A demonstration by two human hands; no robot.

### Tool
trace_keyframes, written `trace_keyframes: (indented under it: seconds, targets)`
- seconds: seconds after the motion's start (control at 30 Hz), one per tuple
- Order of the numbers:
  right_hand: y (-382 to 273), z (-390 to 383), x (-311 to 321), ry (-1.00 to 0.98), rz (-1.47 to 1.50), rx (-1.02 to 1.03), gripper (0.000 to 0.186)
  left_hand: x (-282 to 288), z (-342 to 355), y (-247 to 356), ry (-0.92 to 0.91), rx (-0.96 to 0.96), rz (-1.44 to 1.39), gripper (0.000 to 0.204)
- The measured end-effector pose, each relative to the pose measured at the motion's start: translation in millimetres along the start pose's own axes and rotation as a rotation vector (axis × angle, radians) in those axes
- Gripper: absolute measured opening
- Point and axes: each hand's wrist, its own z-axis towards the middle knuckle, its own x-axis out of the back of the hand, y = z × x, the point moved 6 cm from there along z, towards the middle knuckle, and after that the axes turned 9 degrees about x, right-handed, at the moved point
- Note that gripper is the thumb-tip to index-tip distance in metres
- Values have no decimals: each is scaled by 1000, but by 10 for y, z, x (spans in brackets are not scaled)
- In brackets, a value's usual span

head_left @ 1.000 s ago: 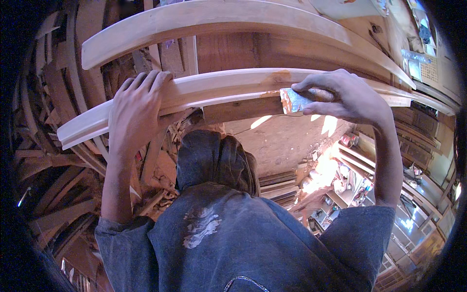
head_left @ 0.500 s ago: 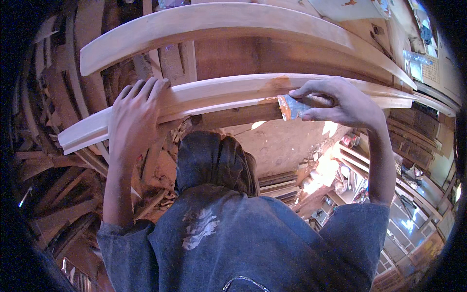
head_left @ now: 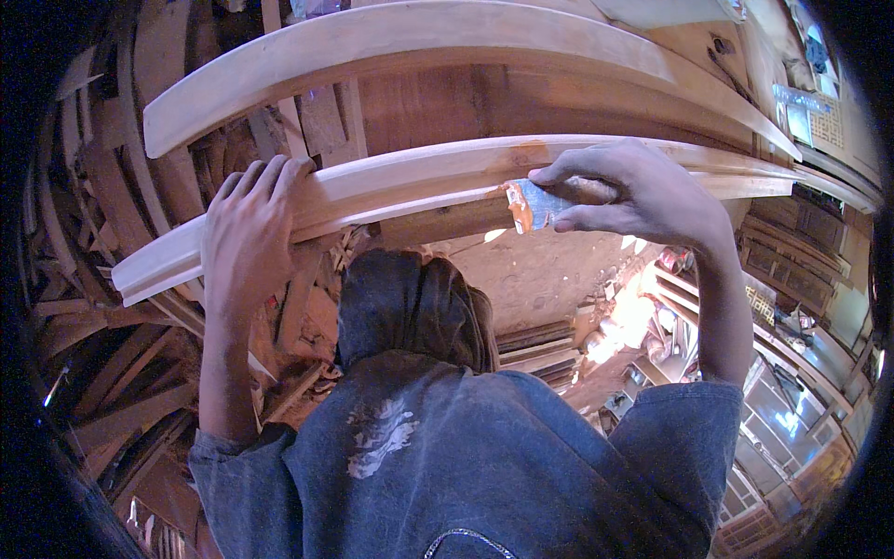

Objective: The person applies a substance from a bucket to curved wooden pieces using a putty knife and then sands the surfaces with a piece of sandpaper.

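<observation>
A long pale wooden moulding point(head_left: 391, 177) with a stepped edge stretches across in front of me. My left hand point(head_left: 251, 214) is closed over its left part, fingers wrapped across the top. Between the thumb and fingers of my right hand point(head_left: 643, 196) is a small, flat blue scraper point(head_left: 538, 207). Its left edge carries orange-brown putty and sits at the near lower edge of the moulding. An orange-brown smear point(head_left: 527, 152) marks the wood just above the scraper. The fingers of my right hand are curled, and part of the scraper is hidden by them.
Beyond the moulding lies another long, pale curved board point(head_left: 438, 33) above a brown wooden panel point(head_left: 419, 107). Stacked timber point(head_left: 121, 373) crowds the left side. At the lower right stand glass-paned frames point(head_left: 782, 410), with sunlit clutter on the floor point(head_left: 540, 279) beside them.
My right hand and the scraper have shifted a little to the left along the moulding. My left hand keeps its hold in nearly the same place.
</observation>
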Motion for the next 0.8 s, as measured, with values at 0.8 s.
trace_keyframes:
  seconds: [0.8]
  targets:
    - [-47,-802,-908,814,854,-378,62,162,-371,-599,113,56,-42,91]
